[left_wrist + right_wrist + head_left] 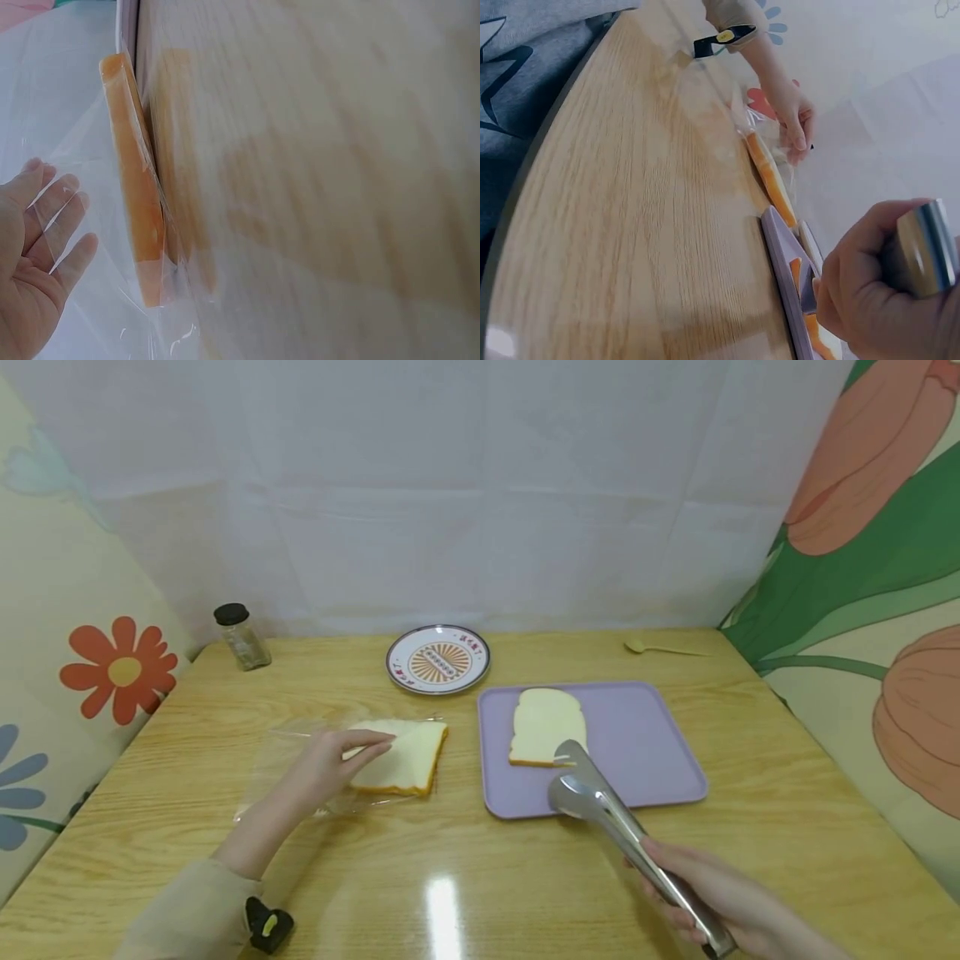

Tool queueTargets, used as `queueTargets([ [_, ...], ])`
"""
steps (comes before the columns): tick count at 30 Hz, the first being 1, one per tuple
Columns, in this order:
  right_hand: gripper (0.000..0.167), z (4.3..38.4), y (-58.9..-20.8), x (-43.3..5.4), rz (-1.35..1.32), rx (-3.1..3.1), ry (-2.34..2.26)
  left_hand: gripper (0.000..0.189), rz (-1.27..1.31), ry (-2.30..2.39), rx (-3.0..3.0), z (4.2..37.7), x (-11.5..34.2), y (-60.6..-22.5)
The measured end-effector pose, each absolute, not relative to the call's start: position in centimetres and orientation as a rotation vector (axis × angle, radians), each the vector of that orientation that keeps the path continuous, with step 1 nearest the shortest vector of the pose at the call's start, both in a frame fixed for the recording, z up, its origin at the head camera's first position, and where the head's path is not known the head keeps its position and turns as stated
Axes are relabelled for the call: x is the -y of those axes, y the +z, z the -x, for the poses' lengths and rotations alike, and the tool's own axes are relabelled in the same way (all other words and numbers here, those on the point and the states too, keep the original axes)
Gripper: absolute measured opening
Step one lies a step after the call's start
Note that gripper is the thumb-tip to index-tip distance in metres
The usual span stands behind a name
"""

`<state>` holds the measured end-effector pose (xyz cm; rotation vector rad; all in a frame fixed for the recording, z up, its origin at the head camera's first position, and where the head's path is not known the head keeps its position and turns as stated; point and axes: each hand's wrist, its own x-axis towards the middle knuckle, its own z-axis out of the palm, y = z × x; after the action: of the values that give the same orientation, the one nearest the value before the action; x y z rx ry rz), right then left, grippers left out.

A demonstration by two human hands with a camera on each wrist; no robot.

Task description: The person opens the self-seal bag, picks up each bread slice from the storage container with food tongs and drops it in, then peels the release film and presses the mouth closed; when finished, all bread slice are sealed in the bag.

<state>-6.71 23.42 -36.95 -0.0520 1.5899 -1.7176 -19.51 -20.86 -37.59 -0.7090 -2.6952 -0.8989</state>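
Right hand (705,881): I have its fingers wrapped around the metal tongs (619,825), tips at the near edge of one bread slice (550,720) on the purple tray (645,743). Left hand (330,764): over the second slice (411,762), in clear film (277,768) on the desk (375,893); fingers near the thumb, pinch cannot be told.

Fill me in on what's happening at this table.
A person's right hand holds metal tongs, ends parted, at the near edge of a bread slice lying on the purple tray. Their left hand is over another slice beside the tray, which has clear plastic film around it; whether that hand pinches the film is hard to tell.
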Motion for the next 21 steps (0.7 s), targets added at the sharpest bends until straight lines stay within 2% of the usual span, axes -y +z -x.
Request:
queueTargets([
  [9,0.044,8.2,-37.0,-22.0,0.072,-1.676,-1.725,0.02,0.693,-0.919,2.726,19.6,21.0,-37.6],
  [21,0.042,7.4,-37.3,-22.4,-0.002,-1.848,-1.725,0.021,0.689,-0.92,2.74,19.3,21.0,-37.2],
])
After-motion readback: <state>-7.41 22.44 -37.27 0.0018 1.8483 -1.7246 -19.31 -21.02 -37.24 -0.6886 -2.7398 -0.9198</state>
